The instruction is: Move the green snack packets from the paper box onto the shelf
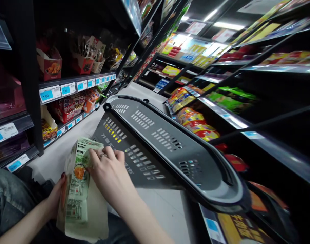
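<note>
A pale green and cream snack carton (80,189) stands tilted in front of my knees, with a round orange food picture on its green printed side. My left hand (57,195) grips its left side low down, thumb along the edge and most fingers hidden behind. The fingers of my right hand (108,166) are curled over the carton's upper right edge; their tips are partly out of sight. Whether they pinch anything inside cannot be seen. Just beyond my right hand is a grey shopping basket (142,162) with slotted walls and a black rim.
On the left, a black shelf (78,81) holds red snack boxes (50,64) above blue price tags. More boxes (68,108) fill the level below. Shelves on the right carry bright snack bags (195,123) and green packets (231,98). The pale floor (160,206) shows around the basket.
</note>
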`<act>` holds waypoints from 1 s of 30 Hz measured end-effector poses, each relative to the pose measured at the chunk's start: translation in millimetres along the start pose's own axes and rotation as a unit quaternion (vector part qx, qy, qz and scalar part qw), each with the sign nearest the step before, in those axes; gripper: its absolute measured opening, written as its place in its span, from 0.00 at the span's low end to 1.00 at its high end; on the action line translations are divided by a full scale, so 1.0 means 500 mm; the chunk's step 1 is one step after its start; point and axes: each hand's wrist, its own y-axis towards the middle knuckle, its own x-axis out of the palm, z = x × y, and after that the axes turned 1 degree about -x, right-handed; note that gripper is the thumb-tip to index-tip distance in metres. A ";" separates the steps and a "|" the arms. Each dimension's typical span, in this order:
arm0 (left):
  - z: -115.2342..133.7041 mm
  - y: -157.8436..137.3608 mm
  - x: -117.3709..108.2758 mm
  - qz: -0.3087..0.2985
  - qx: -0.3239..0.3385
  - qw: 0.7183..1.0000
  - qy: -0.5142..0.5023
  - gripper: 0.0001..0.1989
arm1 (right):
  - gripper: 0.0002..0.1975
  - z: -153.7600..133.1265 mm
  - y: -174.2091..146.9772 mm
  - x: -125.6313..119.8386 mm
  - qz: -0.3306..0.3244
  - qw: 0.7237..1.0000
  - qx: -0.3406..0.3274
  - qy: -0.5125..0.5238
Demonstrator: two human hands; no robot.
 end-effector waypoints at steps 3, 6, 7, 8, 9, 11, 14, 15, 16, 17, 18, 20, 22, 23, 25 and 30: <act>0.003 -0.003 0.020 0.081 -0.005 0.997 0.000 0.29 | 0.12 -0.017 0.017 0.041 -0.075 0.995 0.061 0.014; 0.008 -0.003 0.041 0.128 0.003 0.992 -0.003 0.31 | 0.17 -0.013 0.023 0.059 -0.106 0.991 0.079 0.029; 0.009 -0.003 0.046 0.130 0.002 0.991 -0.005 0.31 | 0.18 -0.011 0.023 0.063 -0.107 0.990 0.087 0.025; 0.010 -0.003 0.050 0.127 0.003 0.992 -0.007 0.32 | 0.18 -0.009 0.022 0.067 -0.106 0.990 0.092 0.021; 0.011 -0.002 0.053 0.124 0.003 0.992 -0.008 0.32 | 0.17 -0.008 0.020 0.072 -0.107 0.990 0.095 0.016; 0.011 -0.001 0.056 0.130 -0.005 0.991 -0.005 0.32 | 0.16 -0.004 0.015 0.084 -0.111 0.989 0.093 0.009; 0.010 -0.001 0.053 0.136 -0.021 0.991 0.002 0.32 | 0.12 -0.006 0.002 0.104 -0.102 0.991 0.085 -0.001; 0.009 -0.001 0.051 0.134 -0.019 0.991 0.002 0.32 | 0.10 -0.008 -0.002 0.110 -0.095 0.992 0.081 -0.003; 0.008 -0.001 0.048 0.132 -0.013 0.991 0.001 0.31 | 0.08 -0.012 -0.006 0.114 -0.091 0.993 0.079 -0.003; 0.007 -0.001 0.045 0.133 -0.005 0.991 -0.002 0.29 | 0.08 -0.016 -0.009 0.116 -0.088 0.993 0.080 -0.001; 0.005 -0.001 0.042 0.137 0.001 0.991 -0.004 0.28 | 0.09 -0.018 -0.011 0.115 -0.088 0.993 0.084 0.005; 0.003 -0.001 0.033 0.134 0.007 0.991 -0.003 0.25 | 0.08 -0.016 -0.014 0.103 -0.095 0.991 0.092 0.030; 0.002 -0.002 0.024 0.105 -0.002 0.994 -0.002 0.24 | 0.08 -0.001 -0.017 0.079 -0.117 0.987 0.075 0.082; 0.003 -0.001 0.020 0.084 -0.008 0.996 -0.005 0.23 | 0.09 0.010 -0.020 0.065 -0.132 0.983 0.056 0.118; 0.004 -0.001 0.015 0.039 -0.022 0.999 -0.014 0.22 | 0.09 0.035 -0.030 0.037 -0.162 0.966 0.017 0.199; 0.007 0.000 0.021 -0.004 -0.015 1.000 -0.012 0.28 | 0.09 0.076 -0.058 0.001 -0.223 0.930 -0.045 0.289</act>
